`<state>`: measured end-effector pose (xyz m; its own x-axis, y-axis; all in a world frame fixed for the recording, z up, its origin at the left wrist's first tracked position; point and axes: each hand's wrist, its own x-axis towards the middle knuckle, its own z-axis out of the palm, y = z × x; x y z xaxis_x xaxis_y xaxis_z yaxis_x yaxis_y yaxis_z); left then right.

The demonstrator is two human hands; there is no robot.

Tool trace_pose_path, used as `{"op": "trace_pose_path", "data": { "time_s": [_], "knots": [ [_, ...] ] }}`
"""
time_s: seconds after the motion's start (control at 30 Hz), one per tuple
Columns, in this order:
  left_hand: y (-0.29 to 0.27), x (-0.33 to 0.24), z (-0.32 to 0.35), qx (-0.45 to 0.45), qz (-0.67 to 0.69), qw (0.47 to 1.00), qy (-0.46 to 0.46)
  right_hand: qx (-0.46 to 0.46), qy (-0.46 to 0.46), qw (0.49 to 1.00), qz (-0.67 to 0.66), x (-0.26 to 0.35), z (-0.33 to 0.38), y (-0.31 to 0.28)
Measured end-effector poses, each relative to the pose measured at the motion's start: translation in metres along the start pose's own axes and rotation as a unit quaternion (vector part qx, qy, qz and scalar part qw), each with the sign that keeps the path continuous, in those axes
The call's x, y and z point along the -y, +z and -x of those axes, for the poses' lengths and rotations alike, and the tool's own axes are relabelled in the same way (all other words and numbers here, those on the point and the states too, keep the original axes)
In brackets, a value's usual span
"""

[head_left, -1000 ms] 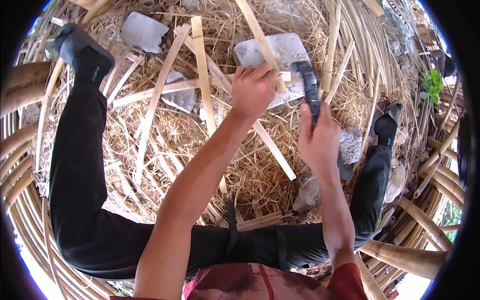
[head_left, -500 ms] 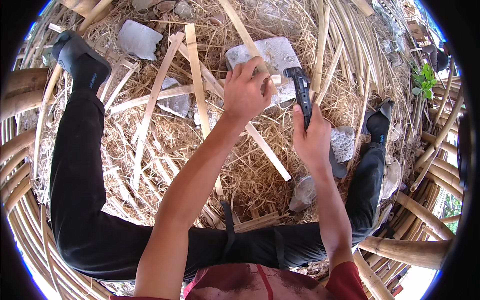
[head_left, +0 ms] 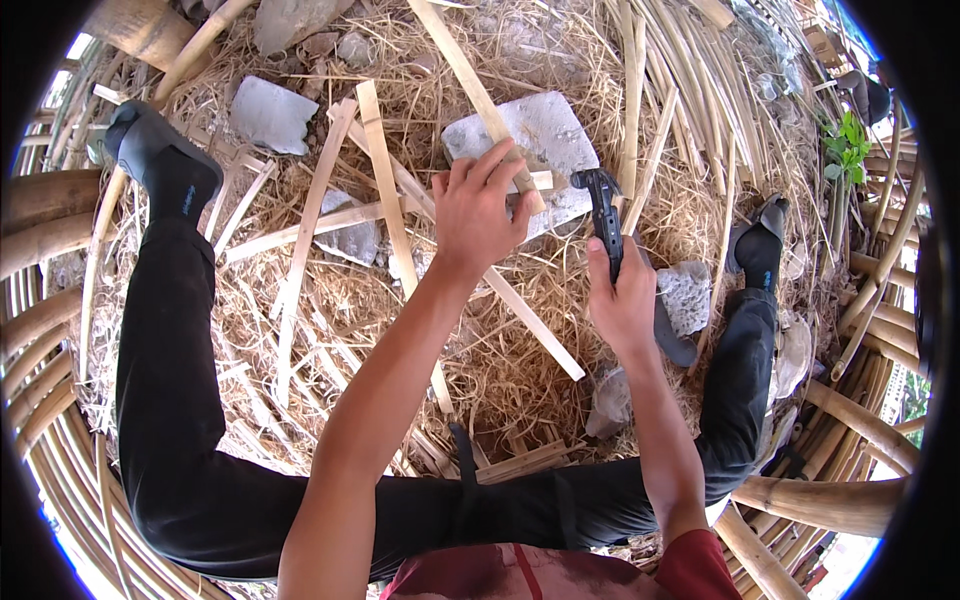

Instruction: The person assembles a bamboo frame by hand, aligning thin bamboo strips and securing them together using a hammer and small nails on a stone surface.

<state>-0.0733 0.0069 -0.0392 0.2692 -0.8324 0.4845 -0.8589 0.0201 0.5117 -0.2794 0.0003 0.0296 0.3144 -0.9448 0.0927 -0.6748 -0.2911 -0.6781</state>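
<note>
Straw and bamboo all around

A grey stone slab [head_left: 268, 113] lies upper left, a green plant [head_left: 847, 143] peeks in at right, thick bamboo poles [head_left: 40, 215] ring the dry straw [head_left: 500, 370].

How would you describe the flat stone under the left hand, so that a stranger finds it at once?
Start at the straw-covered ground between the person's legs. Beyond the left hand lies a pale grey flat stone with a bamboo strip across it. It is the largest slab, lying directly beside the hammer.
</note>
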Motion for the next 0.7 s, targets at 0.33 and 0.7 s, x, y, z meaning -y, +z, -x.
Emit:
{"op": "trace_pose_path", "data": {
  "time_s": [0.33, 0.7],
  "knots": [
    [0.003, 0.002, -0.001, 0.021, 0.036, 0.999, 0.000, 0.024, 0.065, 0.997, -0.015, -0.016, -0.005, -0.013],
    [0.002, 0.001, -0.002, 0.041, 0.026, 0.999, -0.003, 0.029, 0.101, 0.993, -0.047, -0.033, 0.005, -0.012]
  ]
}}
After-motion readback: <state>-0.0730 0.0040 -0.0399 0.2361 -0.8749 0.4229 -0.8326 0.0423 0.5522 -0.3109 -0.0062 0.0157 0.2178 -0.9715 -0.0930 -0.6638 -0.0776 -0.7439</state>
